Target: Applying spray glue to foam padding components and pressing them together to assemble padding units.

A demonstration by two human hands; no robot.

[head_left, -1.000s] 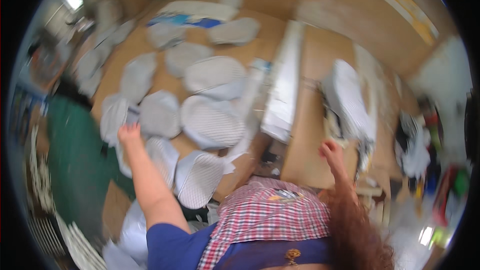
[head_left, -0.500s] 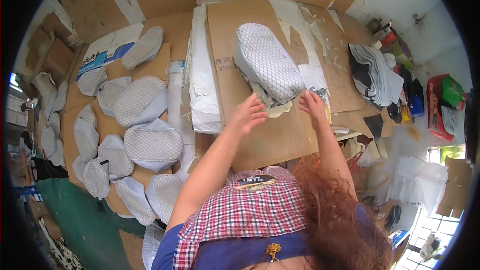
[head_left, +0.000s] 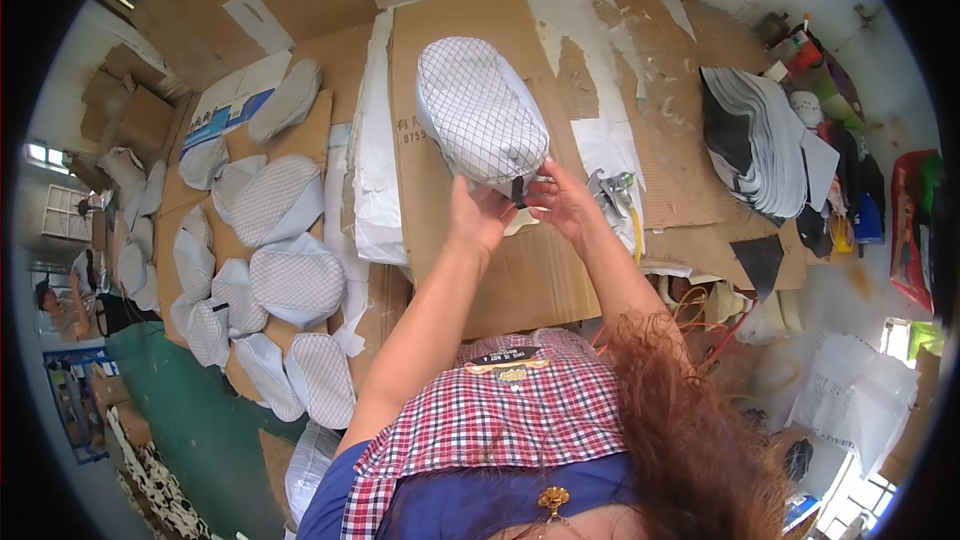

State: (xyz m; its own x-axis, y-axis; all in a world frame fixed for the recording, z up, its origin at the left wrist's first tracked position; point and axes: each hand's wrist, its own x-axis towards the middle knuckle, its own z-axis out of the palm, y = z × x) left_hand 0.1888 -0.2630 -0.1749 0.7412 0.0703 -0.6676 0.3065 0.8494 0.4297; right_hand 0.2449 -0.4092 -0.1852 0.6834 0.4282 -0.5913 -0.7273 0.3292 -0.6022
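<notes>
A padded, light grey cushion-like piece [head_left: 480,105] with diamond quilting and plain pale sides lies on the cardboard bench in front of me. Its rounded end points away. At its near end hangs a short black tab [head_left: 518,190]. My left hand [head_left: 480,215] is curled at the near left edge, its fingertips tucked under the piece. My right hand [head_left: 565,202] grips the near right corner beside the tab, fingers bent around the edge. The underside is hidden.
Several similar quilted pieces [head_left: 297,278] lie on cardboard at the left. A metal hand tool [head_left: 612,185] with a yellow hose rests right of my right hand. Farther right sits a stack of grey and black cut sheets [head_left: 755,145]. Another person [head_left: 68,305] is far left.
Both hands have come closer together and closed on the near end of the quilted piece. The piece has shifted left in view, and its black tab now shows.
</notes>
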